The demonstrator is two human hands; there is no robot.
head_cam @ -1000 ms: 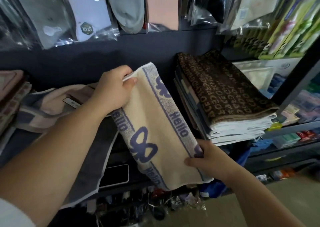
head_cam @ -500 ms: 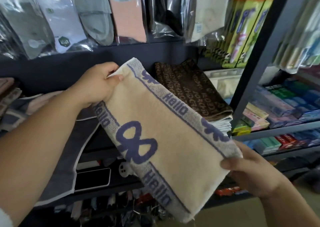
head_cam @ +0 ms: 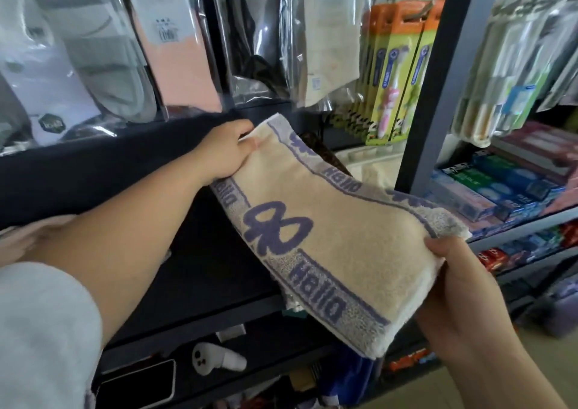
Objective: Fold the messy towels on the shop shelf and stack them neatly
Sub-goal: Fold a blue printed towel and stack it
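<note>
A folded cream towel (head_cam: pixel 344 236) with a purple border, bows and the word "Hello" is held flat in front of the dark shelf (head_cam: pixel 203 308). My left hand (head_cam: pixel 226 153) grips its far upper corner, thumb on top. My right hand (head_cam: pixel 459 289) grips its near right corner from below. Just behind the towel's top edge, a sliver of the brown patterned towel stack (head_cam: pixel 325 150) shows; the rest of that stack is hidden. A pale messy towel (head_cam: pixel 18 236) peeks out at the far left, blurred, behind my left forearm.
Packaged socks (head_cam: pixel 103 49) hang above the shelf. Toothbrush packs (head_cam: pixel 397 74) hang to the right, beside a grey upright post (head_cam: pixel 438 89). Toothpaste boxes (head_cam: pixel 488 186) fill the right-hand shelves. A phone (head_cam: pixel 137 386) and a white gadget (head_cam: pixel 215 358) lie on the lower shelf.
The view has swung right and up, so the brown stack is now mostly hidden behind the towel. Both hands have carried the cream towel rightward and tipped it flatter.
</note>
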